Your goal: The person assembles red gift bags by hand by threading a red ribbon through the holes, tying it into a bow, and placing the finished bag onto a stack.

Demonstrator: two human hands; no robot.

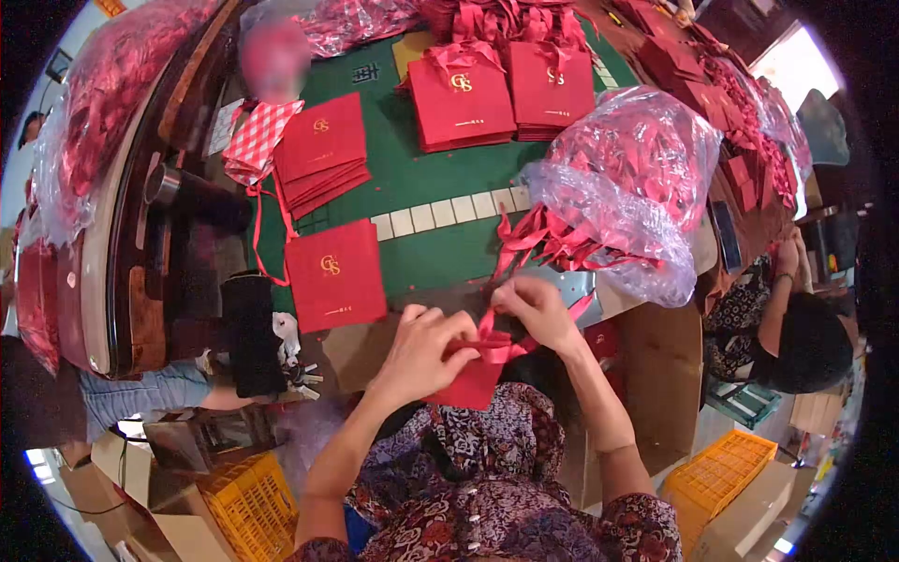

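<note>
Close to my lap, my left hand (426,348) grips a small red paper bag (471,386) near its top edge, thumb pressed against it. A red ribbon (498,352) is looped at the bag's opening. My right hand (536,307), fingers pinched, holds a part of that ribbon just above and right of the bag. Beyond my left hand, a red bag with gold lettering (334,276) lies flat at the table's near edge. A stack of similar bags (321,150) sits behind it.
More stacked red bags (461,98) stand at the back of the green table (426,267). A clear plastic sack of red ribbons (632,178) bulges at right, beside a row of white tiles (446,212). A dark cup (192,195) lies left; yellow crates (248,506) flank me below. Another person (796,328) sits at right.
</note>
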